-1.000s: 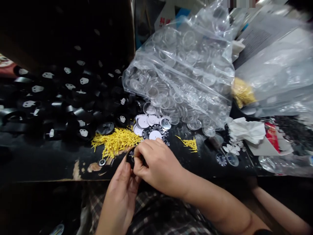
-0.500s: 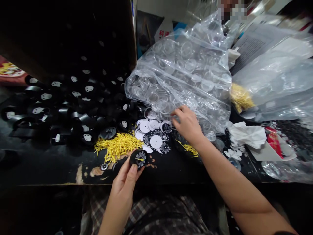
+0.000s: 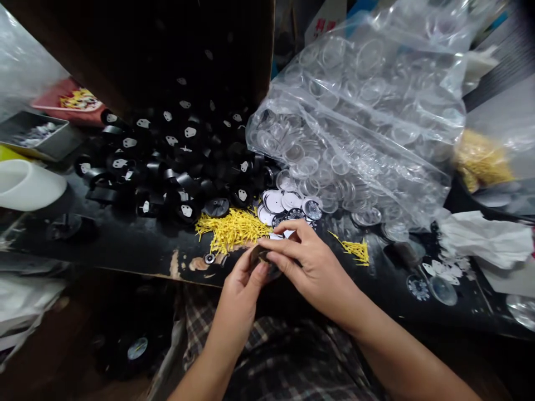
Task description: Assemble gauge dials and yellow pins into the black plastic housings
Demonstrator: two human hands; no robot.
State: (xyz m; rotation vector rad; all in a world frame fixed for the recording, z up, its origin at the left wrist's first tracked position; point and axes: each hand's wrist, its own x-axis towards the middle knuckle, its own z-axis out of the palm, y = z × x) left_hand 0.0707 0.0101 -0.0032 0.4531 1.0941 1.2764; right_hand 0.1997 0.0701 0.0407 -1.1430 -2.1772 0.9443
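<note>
Left hand (image 3: pixel 239 289) grips a dark gauge (image 3: pixel 261 255) near the table's (image 3: pixel 137 250) front edge, and right hand (image 3: pixel 313 267) closes thumb and bent fingers on its other side, hiding much of its face. Beyond them, left to right, are a white tub (image 3: pixel 37 189), black cases (image 3: pixel 186 181), a heap of yellow needles (image 3: pixel 232 229), white discs (image 3: pixel 275 201), a plastic bag (image 3: pixel 355 120) of clear covers (image 3: pixel 304 167) and a crumpled tissue (image 3: pixel 487 236).

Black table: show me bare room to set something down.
Front left of the table, between the dark part and the small ring, looks bare; so does a smaller gap between the small yellow pile and printed dial. The left hand and right hand fill the middle; black cases and the clear bag crowd the back.
</note>
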